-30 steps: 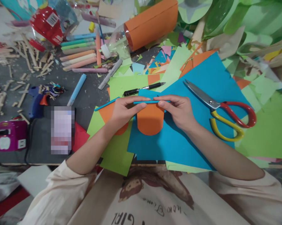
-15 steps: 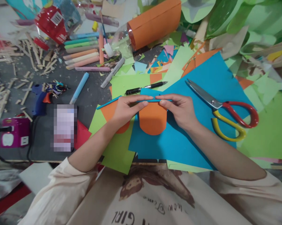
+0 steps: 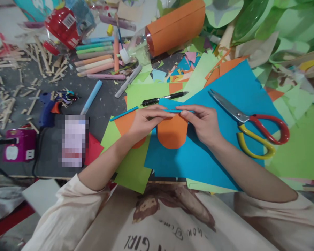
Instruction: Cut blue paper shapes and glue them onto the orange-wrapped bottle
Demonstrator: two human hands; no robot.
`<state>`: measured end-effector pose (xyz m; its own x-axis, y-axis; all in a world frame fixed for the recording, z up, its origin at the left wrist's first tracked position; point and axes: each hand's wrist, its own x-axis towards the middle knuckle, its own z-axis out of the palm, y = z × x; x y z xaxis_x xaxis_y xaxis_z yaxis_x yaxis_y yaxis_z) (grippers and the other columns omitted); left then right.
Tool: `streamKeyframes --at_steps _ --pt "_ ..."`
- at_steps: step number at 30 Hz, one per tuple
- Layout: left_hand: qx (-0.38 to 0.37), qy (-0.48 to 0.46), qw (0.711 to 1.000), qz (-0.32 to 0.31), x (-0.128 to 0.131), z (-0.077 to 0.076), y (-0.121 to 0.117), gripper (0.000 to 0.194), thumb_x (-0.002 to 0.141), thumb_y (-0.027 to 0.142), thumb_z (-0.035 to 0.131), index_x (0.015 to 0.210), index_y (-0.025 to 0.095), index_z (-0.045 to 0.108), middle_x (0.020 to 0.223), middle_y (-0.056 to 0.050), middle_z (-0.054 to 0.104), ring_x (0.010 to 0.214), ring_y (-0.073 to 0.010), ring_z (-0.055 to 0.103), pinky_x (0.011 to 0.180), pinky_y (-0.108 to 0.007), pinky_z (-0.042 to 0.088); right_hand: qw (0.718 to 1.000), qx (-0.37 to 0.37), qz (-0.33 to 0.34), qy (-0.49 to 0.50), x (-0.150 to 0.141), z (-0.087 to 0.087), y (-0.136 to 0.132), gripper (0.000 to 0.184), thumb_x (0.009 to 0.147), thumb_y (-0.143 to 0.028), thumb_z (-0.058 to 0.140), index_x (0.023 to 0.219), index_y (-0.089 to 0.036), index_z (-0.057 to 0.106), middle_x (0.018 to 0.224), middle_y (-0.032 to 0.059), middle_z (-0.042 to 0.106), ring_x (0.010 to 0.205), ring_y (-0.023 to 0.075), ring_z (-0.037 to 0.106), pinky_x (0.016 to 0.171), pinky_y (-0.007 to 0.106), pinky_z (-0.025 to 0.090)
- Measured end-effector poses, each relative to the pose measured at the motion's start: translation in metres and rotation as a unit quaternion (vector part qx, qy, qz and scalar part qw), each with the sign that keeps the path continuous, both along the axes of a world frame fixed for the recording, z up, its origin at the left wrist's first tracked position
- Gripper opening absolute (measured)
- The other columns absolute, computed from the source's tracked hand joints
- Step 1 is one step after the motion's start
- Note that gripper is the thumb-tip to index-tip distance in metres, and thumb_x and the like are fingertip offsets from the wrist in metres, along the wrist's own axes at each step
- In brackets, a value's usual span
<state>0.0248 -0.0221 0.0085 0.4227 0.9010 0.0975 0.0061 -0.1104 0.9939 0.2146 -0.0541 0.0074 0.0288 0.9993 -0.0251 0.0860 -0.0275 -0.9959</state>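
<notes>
Between my two hands lies a thin blue paper strip (image 3: 174, 111), running along the top edge of an orange paper piece (image 3: 172, 134) with a rounded bottom. My left hand (image 3: 147, 120) pinches the strip's left part, and my right hand (image 3: 202, 120) pinches its right part with thumb and fingers. Beneath them spreads a large blue paper sheet (image 3: 214, 153). Left of my left hand, a second orange piece (image 3: 124, 122) shows in part, with another blue strip (image 3: 124, 113) along its top. A black pen (image 3: 164, 98) rests just beyond my hands.
Scissors (image 3: 242, 116) with red and yellow handles lie open to the right. On the left are a phone (image 3: 73, 141), a blue glue gun (image 3: 47, 109) and a purple box (image 3: 19, 145). Behind stand markers (image 3: 95, 62), an orange-wrapped bottle (image 3: 176, 28) and paper scraps.
My left hand's fingers have shifted slightly along the blue strip, the thumb now lower and farther under it. The whole view has moved a little; both hands keep their hold.
</notes>
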Motion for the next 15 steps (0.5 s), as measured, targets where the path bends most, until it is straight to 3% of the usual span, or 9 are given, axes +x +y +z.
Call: streamKeyframes --at_steps 6,8,11,15 --pt "0.004 0.023 1.000 -0.001 -0.002 0.004 -0.005 0.030 0.080 0.056 0.069 0.082 0.027 0.078 0.093 -0.007 0.076 0.095 -0.0228 0.068 0.078 -0.034 0.056 1.000 0.004 -0.027 0.010 0.003 -0.004 0.003 0.019 0.075 -0.045 0.077 0.087 -0.030 0.080 0.088 -0.0005 0.080 0.075 0.0176 0.073 0.064 0.030 0.059" --pt "0.027 0.006 0.998 0.061 -0.002 0.002 -0.003 0.035 0.077 0.060 0.070 0.079 0.025 0.074 0.096 -0.007 0.074 0.098 -0.0228 0.067 0.082 -0.035 0.055 0.999 -0.003 -0.033 -0.003 0.003 -0.004 0.003 0.018 0.076 -0.043 0.076 0.087 -0.030 0.080 0.085 -0.0005 0.079 0.070 0.0167 0.071 0.061 0.030 0.058" --pt "0.046 -0.002 0.982 0.183 -0.002 -0.004 0.003 0.039 0.073 0.062 0.073 0.074 0.023 0.067 0.083 -0.004 0.071 0.081 -0.0173 0.067 0.075 -0.032 0.054 0.999 -0.007 -0.034 -0.009 0.002 -0.002 0.002 0.014 0.075 -0.040 0.076 0.085 -0.030 0.080 0.080 -0.0005 0.078 0.067 0.0163 0.069 0.058 0.029 0.056" --pt "0.048 0.011 0.974 0.220 -0.002 -0.007 0.007 0.039 0.074 0.060 0.073 0.072 0.022 0.066 0.069 0.000 0.067 0.065 -0.0125 0.062 0.066 -0.028 0.052 1.000 -0.001 -0.025 0.008 0.001 0.000 0.001 0.010 0.075 -0.035 0.076 0.083 -0.030 0.080 0.083 -0.0005 0.079 0.071 0.0170 0.070 0.063 0.031 0.058"
